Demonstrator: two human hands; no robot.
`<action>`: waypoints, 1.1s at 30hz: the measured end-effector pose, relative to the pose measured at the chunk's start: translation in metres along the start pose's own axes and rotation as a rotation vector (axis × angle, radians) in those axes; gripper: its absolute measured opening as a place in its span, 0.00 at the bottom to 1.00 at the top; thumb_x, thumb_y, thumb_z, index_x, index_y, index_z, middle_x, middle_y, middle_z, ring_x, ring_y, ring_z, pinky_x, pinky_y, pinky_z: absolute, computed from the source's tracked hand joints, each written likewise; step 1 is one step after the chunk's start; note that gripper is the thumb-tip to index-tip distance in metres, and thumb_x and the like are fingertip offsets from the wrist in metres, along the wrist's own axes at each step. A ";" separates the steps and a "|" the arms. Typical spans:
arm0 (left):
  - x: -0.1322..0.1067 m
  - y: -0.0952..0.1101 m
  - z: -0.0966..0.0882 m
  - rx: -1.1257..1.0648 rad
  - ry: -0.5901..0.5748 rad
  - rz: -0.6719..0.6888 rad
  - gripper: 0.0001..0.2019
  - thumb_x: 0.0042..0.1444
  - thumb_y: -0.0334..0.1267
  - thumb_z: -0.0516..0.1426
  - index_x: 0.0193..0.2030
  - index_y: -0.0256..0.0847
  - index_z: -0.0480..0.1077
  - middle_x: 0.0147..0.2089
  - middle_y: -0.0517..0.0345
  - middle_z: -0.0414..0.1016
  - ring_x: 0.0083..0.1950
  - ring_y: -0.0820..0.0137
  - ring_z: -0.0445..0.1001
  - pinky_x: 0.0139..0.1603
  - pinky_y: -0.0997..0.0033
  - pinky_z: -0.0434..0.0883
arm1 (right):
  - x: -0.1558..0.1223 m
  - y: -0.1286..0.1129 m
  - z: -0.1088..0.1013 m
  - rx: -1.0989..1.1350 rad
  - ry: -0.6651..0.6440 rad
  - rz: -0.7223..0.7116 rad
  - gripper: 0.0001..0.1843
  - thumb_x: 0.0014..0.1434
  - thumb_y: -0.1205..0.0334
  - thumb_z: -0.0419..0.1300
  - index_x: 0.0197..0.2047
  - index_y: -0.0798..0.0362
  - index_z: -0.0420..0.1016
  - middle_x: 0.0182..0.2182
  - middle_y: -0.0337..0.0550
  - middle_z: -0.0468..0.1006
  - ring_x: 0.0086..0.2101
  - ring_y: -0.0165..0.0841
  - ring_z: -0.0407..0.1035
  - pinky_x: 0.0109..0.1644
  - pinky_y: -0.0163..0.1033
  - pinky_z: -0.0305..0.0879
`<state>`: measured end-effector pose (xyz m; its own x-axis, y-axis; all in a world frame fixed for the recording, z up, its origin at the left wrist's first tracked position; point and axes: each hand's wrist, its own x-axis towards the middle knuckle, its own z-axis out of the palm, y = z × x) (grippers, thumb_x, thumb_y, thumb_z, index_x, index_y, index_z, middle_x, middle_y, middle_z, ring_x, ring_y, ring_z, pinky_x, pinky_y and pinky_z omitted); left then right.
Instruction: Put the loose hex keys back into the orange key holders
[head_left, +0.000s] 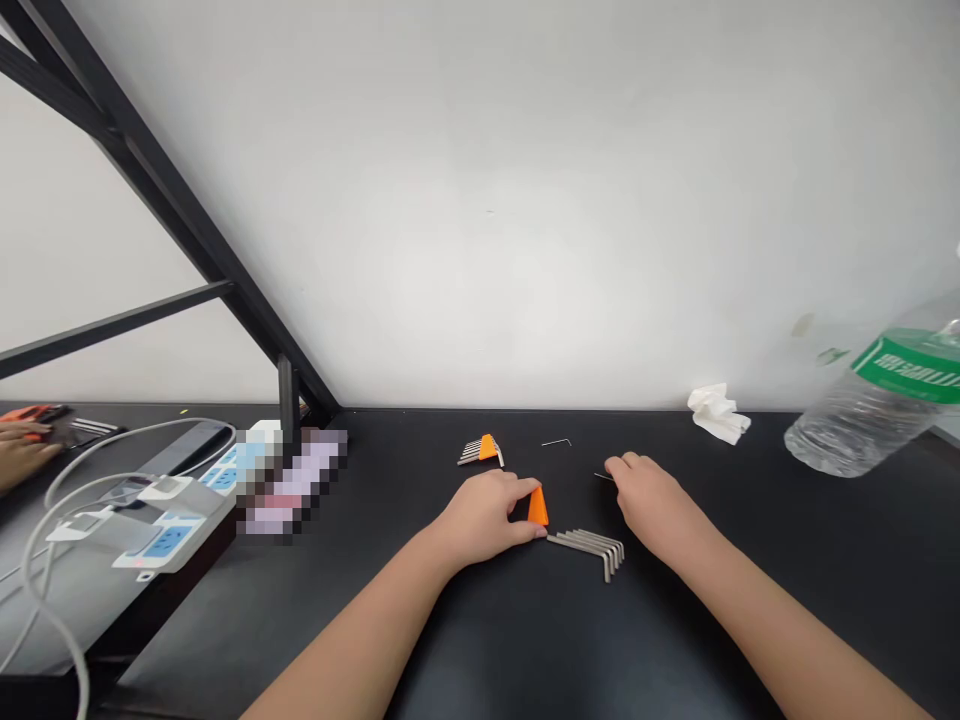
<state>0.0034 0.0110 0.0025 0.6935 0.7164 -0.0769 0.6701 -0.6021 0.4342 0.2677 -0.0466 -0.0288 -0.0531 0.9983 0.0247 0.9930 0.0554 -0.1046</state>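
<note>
My left hand (487,515) grips an orange hex key holder (538,507) between thumb and fingers, low over the black tabletop. My right hand (651,505) is closed on a thin hex key (603,476), whose end sticks out to the left of the fingertips. Between my hands lies a row of several silver hex keys (592,545), their short bent ends toward the right. Farther back, a second orange holder (487,447) sits with several hex keys in it. One thin loose hex key (556,442) rests to its right.
A crumpled white tissue (718,412) and a large clear bottle (862,410) stand by the wall at right. On the left are a power strip (169,540) with plugs and white cables, and a black metal frame (180,215). Another person's hand (26,455) shows at far left.
</note>
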 end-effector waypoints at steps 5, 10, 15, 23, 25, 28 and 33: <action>0.001 0.000 -0.001 -0.003 -0.003 -0.010 0.25 0.55 0.54 0.65 0.59 0.52 0.74 0.37 0.60 0.73 0.40 0.64 0.72 0.39 0.70 0.66 | -0.005 0.006 -0.010 0.190 -0.081 0.109 0.13 0.58 0.78 0.51 0.39 0.54 0.73 0.37 0.45 0.74 0.35 0.35 0.68 0.38 0.38 0.58; 0.002 0.002 -0.001 -0.007 -0.013 -0.031 0.25 0.56 0.55 0.64 0.59 0.53 0.74 0.36 0.60 0.72 0.39 0.65 0.72 0.39 0.70 0.66 | -0.013 0.010 -0.022 0.389 -0.145 0.017 0.13 0.63 0.73 0.51 0.36 0.51 0.75 0.38 0.42 0.74 0.35 0.32 0.68 0.38 0.37 0.61; 0.004 -0.001 0.001 -0.010 -0.009 -0.020 0.27 0.55 0.56 0.65 0.60 0.53 0.74 0.38 0.59 0.74 0.40 0.64 0.73 0.38 0.69 0.65 | -0.019 0.004 -0.030 0.436 -0.190 -0.067 0.16 0.65 0.69 0.51 0.37 0.48 0.79 0.39 0.41 0.76 0.38 0.34 0.71 0.41 0.38 0.63; 0.003 0.000 0.003 0.021 -0.015 0.021 0.26 0.57 0.55 0.64 0.60 0.50 0.73 0.38 0.58 0.74 0.42 0.63 0.73 0.40 0.69 0.65 | -0.036 -0.005 -0.043 0.436 -0.294 -0.155 0.09 0.65 0.59 0.55 0.33 0.48 0.74 0.37 0.40 0.75 0.33 0.32 0.69 0.33 0.36 0.61; 0.002 0.000 0.002 0.018 -0.024 0.034 0.26 0.57 0.55 0.64 0.60 0.49 0.73 0.37 0.58 0.74 0.42 0.63 0.73 0.40 0.69 0.66 | -0.039 -0.008 -0.043 0.416 -0.299 -0.154 0.05 0.63 0.58 0.59 0.36 0.47 0.74 0.38 0.40 0.75 0.33 0.33 0.70 0.33 0.36 0.61; 0.001 0.000 0.002 0.024 -0.022 0.044 0.27 0.57 0.56 0.64 0.60 0.48 0.73 0.36 0.59 0.73 0.40 0.64 0.73 0.39 0.69 0.66 | -0.041 -0.012 -0.039 0.383 -0.294 -0.158 0.05 0.64 0.61 0.57 0.36 0.47 0.73 0.37 0.40 0.75 0.33 0.33 0.70 0.34 0.37 0.61; 0.000 0.001 0.003 0.042 -0.021 0.048 0.25 0.57 0.57 0.64 0.58 0.49 0.73 0.37 0.59 0.74 0.41 0.64 0.74 0.39 0.69 0.65 | -0.039 -0.012 -0.037 0.418 -0.303 -0.170 0.10 0.67 0.60 0.54 0.35 0.47 0.73 0.36 0.40 0.75 0.32 0.33 0.71 0.33 0.37 0.62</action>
<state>0.0047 0.0089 0.0006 0.7301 0.6791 -0.0755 0.6462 -0.6503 0.3994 0.2614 -0.0866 0.0080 -0.2992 0.9318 -0.2053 0.8442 0.1582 -0.5122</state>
